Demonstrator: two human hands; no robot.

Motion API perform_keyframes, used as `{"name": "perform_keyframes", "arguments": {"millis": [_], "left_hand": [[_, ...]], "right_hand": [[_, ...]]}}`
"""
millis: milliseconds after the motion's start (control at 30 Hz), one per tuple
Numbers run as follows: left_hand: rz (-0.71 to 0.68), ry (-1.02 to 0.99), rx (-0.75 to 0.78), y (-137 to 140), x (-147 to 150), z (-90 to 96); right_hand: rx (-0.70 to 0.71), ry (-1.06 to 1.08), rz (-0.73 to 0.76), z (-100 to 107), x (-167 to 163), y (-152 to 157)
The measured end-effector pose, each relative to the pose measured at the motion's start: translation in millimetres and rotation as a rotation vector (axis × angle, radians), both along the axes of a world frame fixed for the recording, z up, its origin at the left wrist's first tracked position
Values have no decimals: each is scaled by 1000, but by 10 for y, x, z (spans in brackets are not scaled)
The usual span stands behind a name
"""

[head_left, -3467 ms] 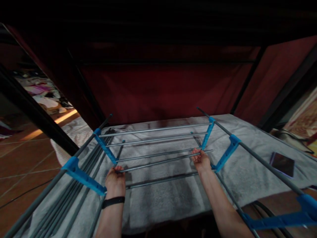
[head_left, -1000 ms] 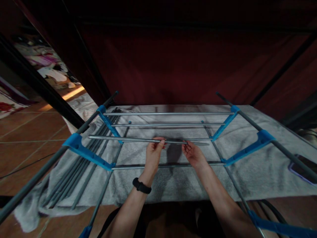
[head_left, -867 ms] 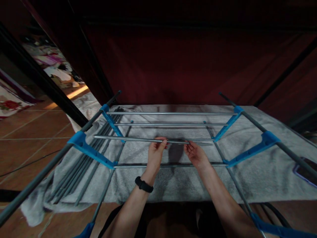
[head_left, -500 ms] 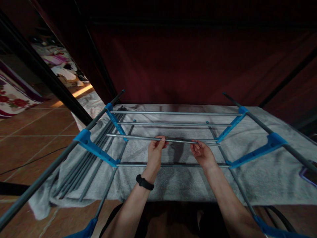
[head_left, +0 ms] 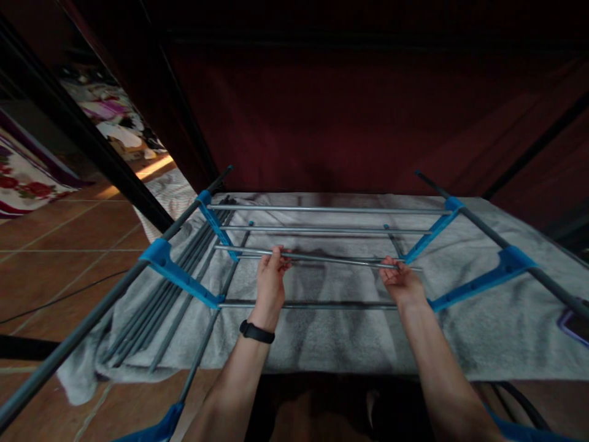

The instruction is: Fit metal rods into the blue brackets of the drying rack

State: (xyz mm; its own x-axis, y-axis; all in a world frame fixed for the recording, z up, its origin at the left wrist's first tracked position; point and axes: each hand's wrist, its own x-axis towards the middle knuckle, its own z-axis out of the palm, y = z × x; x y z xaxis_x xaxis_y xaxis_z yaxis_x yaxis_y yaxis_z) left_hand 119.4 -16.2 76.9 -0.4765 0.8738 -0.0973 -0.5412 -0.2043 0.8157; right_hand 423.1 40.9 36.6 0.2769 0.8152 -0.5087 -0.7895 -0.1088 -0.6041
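Note:
A thin grey metal rod [head_left: 331, 259] lies across both my hands, over the lower bars of a rack frame with blue plastic brackets [head_left: 184, 276]. My left hand [head_left: 272, 276] pinches the rod left of its middle, thumb on top; a black band circles that wrist. Toward the rod's right end, my right hand [head_left: 400, 279] has its fingers closed around it. The rod slopes slightly down to the right, its left end near the left bracket. Several crossbars, such as the top crossbar [head_left: 322, 209], join the left and right brackets.
Several loose grey tubes [head_left: 161, 294] lie in a row on the grey blanket [head_left: 340, 344] at left. A dark red panel [head_left: 345, 123] stands behind the rack. At the right edge lies a phone-like object [head_left: 573, 325]. Tiled floor [head_left: 69, 276] shows at left.
My hands have moved apart along the rod, the left one leftward and the right one rightward. The rod has shifted to the right, and its right end now shows past my right hand.

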Motion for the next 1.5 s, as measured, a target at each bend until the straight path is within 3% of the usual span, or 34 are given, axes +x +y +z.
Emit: {"name": "perform_keyframes", "arguments": {"millis": [100,433,667,800,1033,1300,1500], "left_hand": [[57,-37,-36,29,-151,17],[386,-83,-211,86,-631,-46],[491,-139,-214,119,-911,-93],[576,-200,-232,111,-984,-49],[532,-323,-257,120,-1014,-44],[437,-395,-315,155,-1079,-143],[429,-400,-312,173,-1132,-158]], "right_hand": [[-78,33,-72,14,121,15],[-12,55,-276,-33,484,61],[73,-7,-263,-72,541,39],[38,26,-284,-33,511,77],[13,65,-251,-16,498,90],[87,-16,-251,-48,493,30],[152,67,-286,-40,538,29]]}}
